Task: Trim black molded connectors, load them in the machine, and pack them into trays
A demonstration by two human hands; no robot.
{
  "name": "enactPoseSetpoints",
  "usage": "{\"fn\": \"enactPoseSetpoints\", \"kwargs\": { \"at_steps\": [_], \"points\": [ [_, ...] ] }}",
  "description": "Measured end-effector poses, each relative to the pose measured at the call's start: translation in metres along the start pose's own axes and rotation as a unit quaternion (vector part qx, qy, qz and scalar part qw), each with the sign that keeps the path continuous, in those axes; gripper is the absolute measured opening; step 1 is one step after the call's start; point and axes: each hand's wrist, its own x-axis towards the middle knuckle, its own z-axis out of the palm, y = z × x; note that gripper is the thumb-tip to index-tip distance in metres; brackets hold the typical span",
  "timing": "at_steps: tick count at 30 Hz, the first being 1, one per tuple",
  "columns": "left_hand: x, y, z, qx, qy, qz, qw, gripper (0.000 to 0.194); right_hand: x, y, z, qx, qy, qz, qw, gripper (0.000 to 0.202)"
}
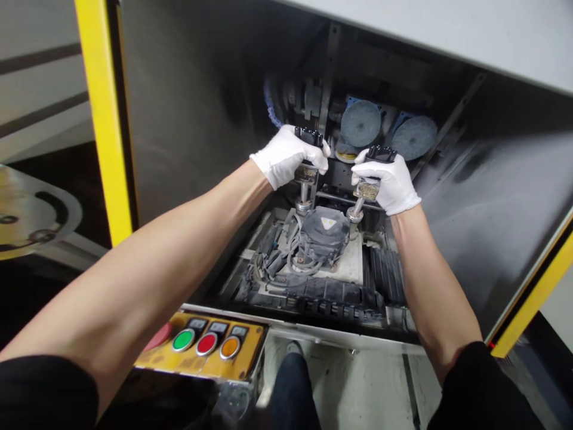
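Observation:
My left hand (pixel 286 152), in a white glove, is closed around a glossy black notched part (pixel 308 137). That part sits just above a worn fixture block (pixel 306 174) on a short metal post; whether the two touch, I cannot tell. To the right, my gloved right hand (pixel 394 182) grips a similar black part (pixel 381 154) over a second fixture block (pixel 367 190), whose post tilts. The fingers partly cover both parts. Behind them are two round grey discs (pixel 360 123) on blue mounts. Between and below the posts lies a dusty dark motor housing (pixel 324 233) with a triangular label.
Grey cabinet walls (pixel 188 119) enclose the workspace, with yellow posts (pixel 104 119) at either side. A cable chain (pixel 322 292) runs across the machine's front. At lower left, a yellow control panel (pixel 201 370) carries green, red and orange buttons. Bluish tubing (pixel 270 104) hangs at the back.

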Motion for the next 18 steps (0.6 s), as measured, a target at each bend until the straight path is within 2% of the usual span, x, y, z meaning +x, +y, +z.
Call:
{"fn": "enactPoseSetpoints", "kwargs": {
  "at_steps": [6, 10, 12, 15, 18],
  "points": [
    [0.001, 0.002, 0.001, -0.029, 0.024, 0.01, 0.999, 0.028, -0.001, -0.004, 0.002, 0.035, 0.029, 0.004, 0.999, 0.02],
    [0.0, 0.006, -0.002, 0.008, -0.017, 0.002, 1.0, 0.025, 0.0, -0.008, -0.001, -0.007, -0.02, 0.041, 0.999, 0.02],
    [0.0, 0.005, -0.003, -0.004, -0.022, 0.004, 1.0, 0.025, 0.001, -0.006, -0.003, -0.009, -0.008, 0.026, 1.0, 0.02],
    [0.0, -0.002, -0.003, -0.045, -0.002, 0.02, 0.999, 0.026, 0.005, -0.003, -0.004, 0.02, 0.06, -0.029, 0.998, 0.019],
    [-0.001, -0.001, -0.003, -0.049, -0.014, 0.021, 0.998, 0.024, 0.009, -0.008, -0.003, -0.013, 0.048, -0.047, 0.998, 0.019]
  ]
}}
